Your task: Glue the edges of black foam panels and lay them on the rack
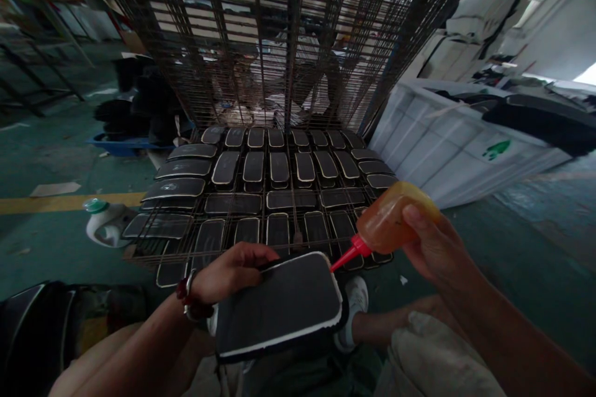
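Person's right hand (428,239) was wrapped around a squeeze bottle (391,217): soft translucent plastic, rounded body, amber to yellow, tilted nozzle-down. Red nozzle (348,253) was a narrow cone, its tip at the top right corner of a dark panel (279,304); couldn't tell if it was actually touching.

Panel was a rounded rectangle, flat matte dark-grey face, black border. A white bead (302,331) ran along the face's edge, thick and uneven on the near and right sides, thinner along the far side.

Left hand (233,273) gripped the panel at its far left corner, thumb on top, fingers curled over the edge; red beaded bracelet (189,294) on that wrist. So the panel sat low in front of the person, right of the left hand and below and left of the right one, bottle angled in from the right.

Beyond it: rusty thin-wire rack (288,74) with rows of similar pale-edged panels (279,167) on its lower part. White moulded jug (105,226), green cap, stood left of the rack; white ribbed bin (447,149) to the right.
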Available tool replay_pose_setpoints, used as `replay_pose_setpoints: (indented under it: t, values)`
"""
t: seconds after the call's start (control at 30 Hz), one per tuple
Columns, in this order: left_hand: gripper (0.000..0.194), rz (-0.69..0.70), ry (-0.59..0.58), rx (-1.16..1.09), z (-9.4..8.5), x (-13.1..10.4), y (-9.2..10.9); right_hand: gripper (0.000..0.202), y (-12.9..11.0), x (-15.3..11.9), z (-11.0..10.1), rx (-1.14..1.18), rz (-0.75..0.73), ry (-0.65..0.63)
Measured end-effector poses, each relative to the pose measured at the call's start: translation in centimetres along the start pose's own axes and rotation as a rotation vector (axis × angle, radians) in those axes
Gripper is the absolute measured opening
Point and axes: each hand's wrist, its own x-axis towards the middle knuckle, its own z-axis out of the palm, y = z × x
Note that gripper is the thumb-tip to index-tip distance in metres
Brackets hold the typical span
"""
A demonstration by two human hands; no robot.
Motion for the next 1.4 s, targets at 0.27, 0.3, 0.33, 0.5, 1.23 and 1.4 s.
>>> replay_pose_setpoints:
  t: [0.27,0.3,0.33,0.5,1.23,1.4]
  values:
    - [0.032,0.032,0.053,0.004,-0.2,-0.4,0.3,0.05,-0.2,-1.0,-0.3,-0.049,0.031,0.01]
    - [0.032,0.041,0.057,0.005,-0.3,-0.4,0.4,0.052,-0.2,-1.2,-0.4,-0.06,0.038,0.01]
    - [0.032,0.05,0.065,0.004,-0.3,-0.5,0.5,0.052,-0.3,-1.3,-0.4,-0.066,0.036,0.015]
    - [0.031,0.064,0.079,-0.013,-0.4,-0.7,0.5,0.043,-0.2,-1.9,0.0,-0.024,0.006,0.037]
    - [0.029,0.066,0.074,-0.065,-0.7,-0.9,0.4,0.038,0.7,-2.5,0.2,0.003,-0.055,0.082]
    - [0.03,0.066,0.139,-0.156,-0.6,-0.6,-0.2,0.036,1.0,-2.4,-0.1,0.018,-0.097,0.149]
